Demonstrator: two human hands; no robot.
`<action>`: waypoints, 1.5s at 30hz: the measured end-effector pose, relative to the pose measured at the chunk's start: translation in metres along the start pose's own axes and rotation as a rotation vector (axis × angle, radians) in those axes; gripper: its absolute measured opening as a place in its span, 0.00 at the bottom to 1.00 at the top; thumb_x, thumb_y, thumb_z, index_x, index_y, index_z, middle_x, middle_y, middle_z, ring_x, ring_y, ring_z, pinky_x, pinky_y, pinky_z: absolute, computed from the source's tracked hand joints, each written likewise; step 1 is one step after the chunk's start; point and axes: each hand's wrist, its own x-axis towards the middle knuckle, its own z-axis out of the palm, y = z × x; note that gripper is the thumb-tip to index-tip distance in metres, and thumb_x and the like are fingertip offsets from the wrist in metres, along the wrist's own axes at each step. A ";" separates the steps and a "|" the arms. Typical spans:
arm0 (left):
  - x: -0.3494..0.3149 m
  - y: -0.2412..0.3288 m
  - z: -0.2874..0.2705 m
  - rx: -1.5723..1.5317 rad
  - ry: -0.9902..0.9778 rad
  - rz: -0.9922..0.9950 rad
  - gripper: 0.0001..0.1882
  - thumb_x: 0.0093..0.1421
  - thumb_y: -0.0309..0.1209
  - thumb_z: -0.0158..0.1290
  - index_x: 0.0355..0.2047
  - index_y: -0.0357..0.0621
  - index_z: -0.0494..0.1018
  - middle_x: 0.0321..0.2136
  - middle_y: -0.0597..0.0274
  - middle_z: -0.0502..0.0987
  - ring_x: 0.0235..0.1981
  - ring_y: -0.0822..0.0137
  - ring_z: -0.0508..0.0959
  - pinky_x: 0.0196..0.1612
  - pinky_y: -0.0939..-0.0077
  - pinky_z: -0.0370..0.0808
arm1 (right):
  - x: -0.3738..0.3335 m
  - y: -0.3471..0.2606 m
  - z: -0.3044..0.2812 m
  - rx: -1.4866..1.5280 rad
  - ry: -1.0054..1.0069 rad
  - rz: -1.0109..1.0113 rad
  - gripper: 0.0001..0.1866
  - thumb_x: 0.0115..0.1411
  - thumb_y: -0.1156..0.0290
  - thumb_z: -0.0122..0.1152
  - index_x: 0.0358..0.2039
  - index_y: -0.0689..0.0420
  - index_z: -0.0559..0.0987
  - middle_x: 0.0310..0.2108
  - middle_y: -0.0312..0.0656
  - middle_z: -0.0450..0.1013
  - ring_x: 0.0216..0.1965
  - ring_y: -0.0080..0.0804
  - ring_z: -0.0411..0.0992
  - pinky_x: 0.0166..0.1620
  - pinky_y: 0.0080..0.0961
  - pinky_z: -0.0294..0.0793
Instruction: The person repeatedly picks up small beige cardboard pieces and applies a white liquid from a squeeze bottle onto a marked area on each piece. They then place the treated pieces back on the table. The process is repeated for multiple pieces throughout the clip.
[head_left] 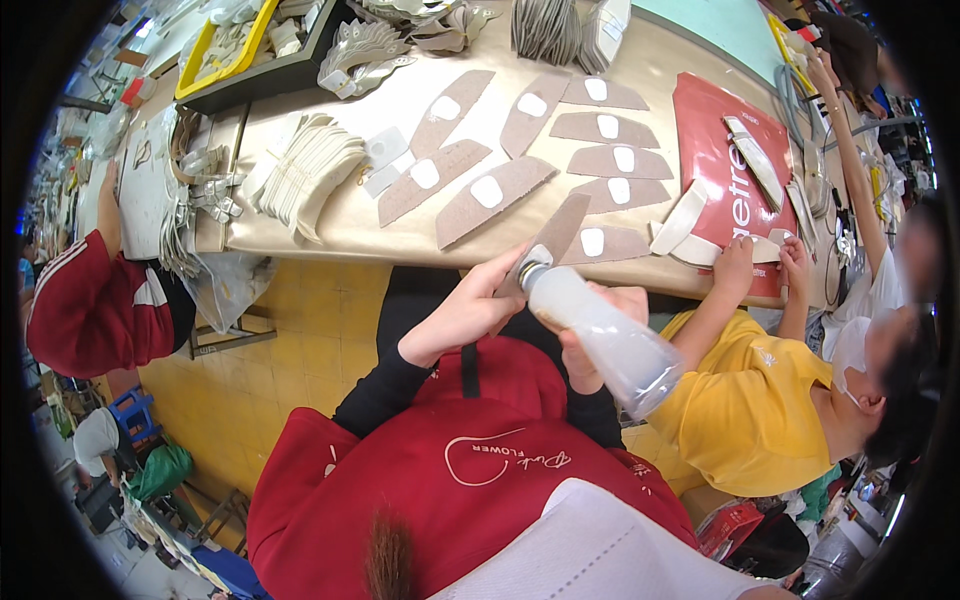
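My left hand grips a taupe cut piece by its near end, just off the table's front edge. My right hand is wrapped round a translucent squeeze bottle. The bottle lies tilted, its base toward the lower right and its narrow neck against the held piece by my left fingers. Any liquid at the tip is hidden. Beyond my hands, several similar taupe pieces with white oval patches are spread flat on the tan table.
A stack of cream strips sits left of the pieces. Bundled pieces and a yellow-rimmed bin stand farther back. To the right, a co-worker in yellow handles pale strips over a red sheet. Another person in red is at the left.
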 end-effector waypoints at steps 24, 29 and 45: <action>0.005 0.003 -0.014 -0.573 -0.070 -0.051 0.38 0.43 0.08 0.51 0.58 0.33 0.59 0.47 0.58 0.73 0.47 0.69 0.75 0.50 0.76 0.72 | 0.015 0.032 0.005 0.096 0.522 0.103 0.32 0.49 0.44 0.62 0.34 0.65 0.74 0.35 0.45 0.67 0.35 0.33 0.68 0.37 0.28 0.67; 0.004 0.001 -0.018 -0.581 -0.051 -0.009 0.36 0.44 0.08 0.50 0.57 0.33 0.60 0.47 0.58 0.73 0.47 0.68 0.75 0.51 0.75 0.72 | 0.012 0.023 0.007 0.228 0.523 0.203 0.35 0.47 0.43 0.64 0.38 0.66 0.72 0.35 0.45 0.67 0.35 0.33 0.68 0.39 0.28 0.67; -0.011 0.001 -0.021 -0.169 0.044 0.060 0.37 0.47 0.12 0.47 0.61 0.37 0.58 0.46 0.61 0.71 0.43 0.73 0.72 0.42 0.80 0.71 | 0.009 0.045 -0.003 -0.129 0.352 0.057 0.20 0.52 0.59 0.67 0.38 0.61 0.77 0.38 0.46 0.70 0.37 0.39 0.68 0.39 0.35 0.68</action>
